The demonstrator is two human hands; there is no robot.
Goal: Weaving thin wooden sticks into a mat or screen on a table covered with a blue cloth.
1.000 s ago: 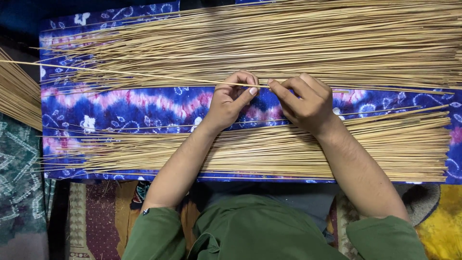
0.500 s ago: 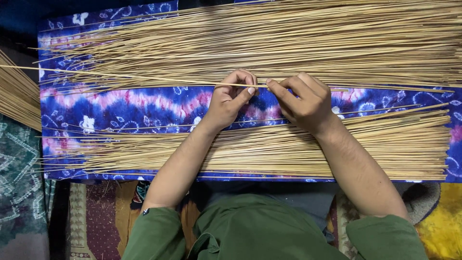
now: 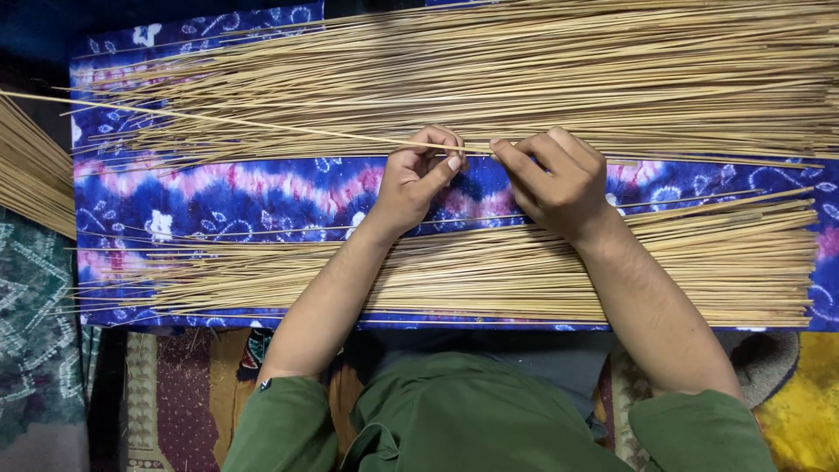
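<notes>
A long thin tan stick (image 3: pixel 262 125) runs from the far left edge to the middle, where my left hand (image 3: pixel 418 179) pinches it between thumb and fingers. My right hand (image 3: pixel 552 182) pinches the same stick's right part, close beside the left hand. Both hands hover over a blue, purple and pink tie-dye cloth (image 3: pixel 262 197). A wide heap of similar sticks (image 3: pixel 542 79) lies across the cloth's far side. A second, flatter layer of sticks (image 3: pixel 489 280) lies on the near side, under my forearms.
Another bundle of sticks (image 3: pixel 31 170) lies at the left edge, off the cloth. Patterned mats (image 3: pixel 166 402) cover the floor near my lap. A yellow cloth (image 3: pixel 800 419) shows at the lower right.
The stick's far left end has dipped slightly. Both hands stay in nearly the same place.
</notes>
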